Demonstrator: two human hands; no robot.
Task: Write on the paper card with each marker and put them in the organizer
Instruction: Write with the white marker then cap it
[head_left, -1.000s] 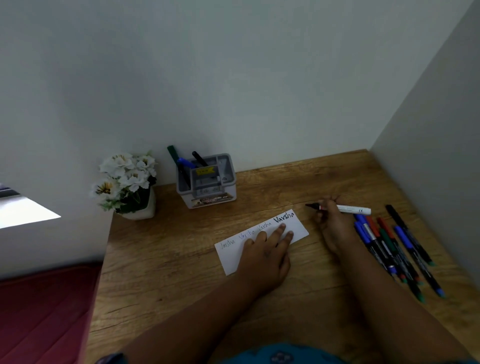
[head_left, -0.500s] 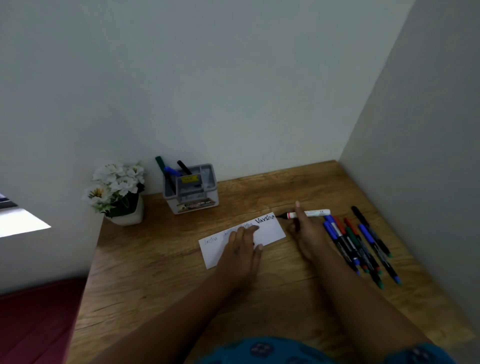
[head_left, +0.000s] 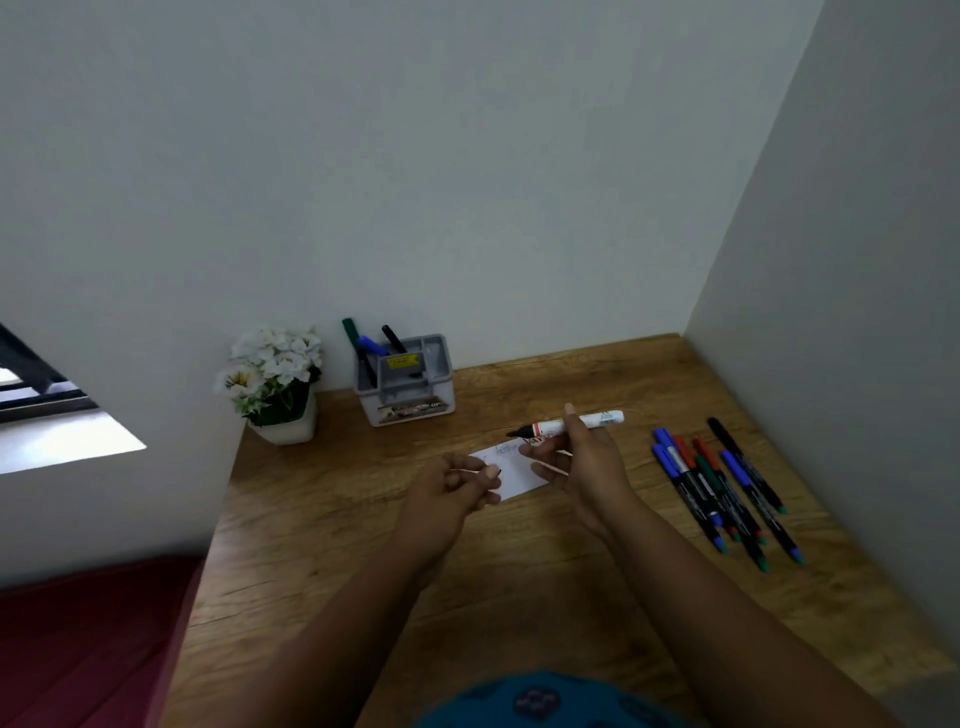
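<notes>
My right hand (head_left: 587, 462) grips a white marker (head_left: 597, 421) with a red band and a bare black tip, held level just above the right end of the paper card (head_left: 511, 470). The card lies on the wooden desk with handwriting on it, partly hidden by both hands. My left hand (head_left: 449, 488) hovers over the card's left end with its fingers curled in; I see nothing in it. The grey organizer (head_left: 415, 387) stands by the back wall with a green, a blue and a black marker in it. Several loose markers (head_left: 727, 488) lie to the right.
A white pot of white flowers (head_left: 275, 384) stands left of the organizer at the desk's left edge. Walls close off the back and right side of the desk (head_left: 519, 582). A dark red surface (head_left: 88, 644) lies lower left.
My left hand has lifted off the card and curled its fingers. My right hand has raised the marker and brought it left, over the card's right end. The camera has tilted up.
</notes>
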